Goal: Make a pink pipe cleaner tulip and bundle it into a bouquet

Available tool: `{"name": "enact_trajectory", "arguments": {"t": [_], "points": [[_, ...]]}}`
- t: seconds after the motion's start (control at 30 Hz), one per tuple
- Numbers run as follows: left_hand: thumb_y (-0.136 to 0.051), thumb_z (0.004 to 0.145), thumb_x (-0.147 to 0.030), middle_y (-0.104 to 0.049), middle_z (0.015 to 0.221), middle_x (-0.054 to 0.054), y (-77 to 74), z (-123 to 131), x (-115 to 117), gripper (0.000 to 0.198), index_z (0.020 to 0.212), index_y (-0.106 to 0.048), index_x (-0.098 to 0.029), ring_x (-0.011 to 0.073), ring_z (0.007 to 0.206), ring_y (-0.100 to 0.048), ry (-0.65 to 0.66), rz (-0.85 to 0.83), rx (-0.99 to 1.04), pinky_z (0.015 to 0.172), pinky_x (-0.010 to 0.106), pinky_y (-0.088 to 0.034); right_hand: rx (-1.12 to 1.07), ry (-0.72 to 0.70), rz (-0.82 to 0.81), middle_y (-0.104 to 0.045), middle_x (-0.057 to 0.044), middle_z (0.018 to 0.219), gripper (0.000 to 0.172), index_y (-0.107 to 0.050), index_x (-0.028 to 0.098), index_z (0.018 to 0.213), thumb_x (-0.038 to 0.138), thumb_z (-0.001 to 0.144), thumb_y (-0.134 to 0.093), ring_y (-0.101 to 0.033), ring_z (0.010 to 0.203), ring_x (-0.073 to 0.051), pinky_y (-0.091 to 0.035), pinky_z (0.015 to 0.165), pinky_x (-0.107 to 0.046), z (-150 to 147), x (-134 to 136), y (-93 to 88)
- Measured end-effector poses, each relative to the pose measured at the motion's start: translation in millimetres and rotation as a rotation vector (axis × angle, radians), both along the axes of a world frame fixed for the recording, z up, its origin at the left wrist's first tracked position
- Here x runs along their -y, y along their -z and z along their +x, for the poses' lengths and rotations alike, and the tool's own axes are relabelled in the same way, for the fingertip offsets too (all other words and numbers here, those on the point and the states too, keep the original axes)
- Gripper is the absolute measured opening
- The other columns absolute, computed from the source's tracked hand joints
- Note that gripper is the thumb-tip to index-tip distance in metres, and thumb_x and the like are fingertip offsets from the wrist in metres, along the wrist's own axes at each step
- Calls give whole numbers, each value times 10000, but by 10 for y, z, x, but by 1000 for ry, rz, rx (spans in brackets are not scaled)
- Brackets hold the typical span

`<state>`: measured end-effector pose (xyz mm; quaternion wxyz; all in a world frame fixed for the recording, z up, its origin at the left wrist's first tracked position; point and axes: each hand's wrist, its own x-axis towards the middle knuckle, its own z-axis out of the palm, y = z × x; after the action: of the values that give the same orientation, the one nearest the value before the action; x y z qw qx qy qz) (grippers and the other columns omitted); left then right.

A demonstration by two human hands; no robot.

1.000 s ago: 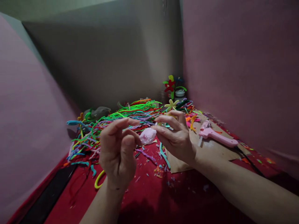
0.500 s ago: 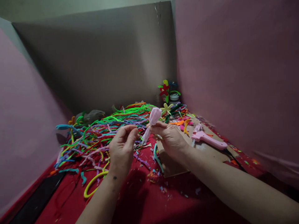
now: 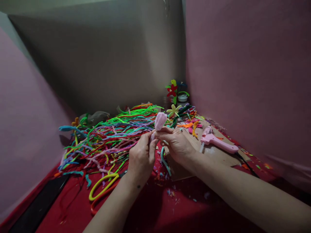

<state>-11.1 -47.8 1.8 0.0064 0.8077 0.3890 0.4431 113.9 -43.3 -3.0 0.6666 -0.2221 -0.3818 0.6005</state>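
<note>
The pink bud (image 3: 160, 120) stands upright above the middle of the table, just over my fingertips. My right hand (image 3: 178, 145) pinches it right under the head, fingers closed narrow on it. My left hand (image 3: 142, 155) is closed on the stem (image 3: 153, 136) just below, and the two hands touch. The head looks wound and finished to me. The stem is thin and bare, so I judge the work there is not done.

Behind the bud lies a wide pile (image 3: 109, 132) of coloured pipe cleaners, close to my left hand. A yellow loop (image 3: 102, 186) lies nearer me on the red cloth (image 3: 170, 207). To the right a pink glue gun (image 3: 217, 142) rests on cardboard (image 3: 209, 157), its cord trailing off. Made flowers (image 3: 173, 90) stand in the far corner. Nothing blocks my hands.
</note>
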Motion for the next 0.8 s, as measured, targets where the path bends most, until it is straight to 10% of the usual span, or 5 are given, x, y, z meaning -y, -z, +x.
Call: {"name": "enact_trajectory", "arguments": {"t": [0.2, 0.53, 0.8], "points": [[-437, 873, -219, -586, 697, 4, 19, -5, -25, 135, 855, -564, -177, 111, 605, -531, 27, 15, -4, 618, 221, -402, 8, -3, -29, -624, 21, 689, 133, -703, 170, 701, 200, 578, -741, -507, 680, -106, -361, 694, -270, -7, 23, -13], [-562, 815, -321, -369, 514, -73, -161, 12, 40, 197, 706, -507, -166, 27, 388, -234, 435, -900, 719, 369, 155, -202, 57, -102, 29, -612, 5, 697, 112, -706, 173, 759, 208, 653, -698, -489, 640, -103, -384, 715, -287, 24, -51, 18], [-590, 783, -322, -336, 475, -96, -191, -77, -27, 177, 735, -545, -158, 6, 345, -86, 668, -1245, 767, 306, 137, -156, 24, -348, 14, -619, 6, 671, 130, -682, 152, 727, 203, 615, -721, -515, 603, -95, -358, 617, -250, 92, -102, 4]]}}
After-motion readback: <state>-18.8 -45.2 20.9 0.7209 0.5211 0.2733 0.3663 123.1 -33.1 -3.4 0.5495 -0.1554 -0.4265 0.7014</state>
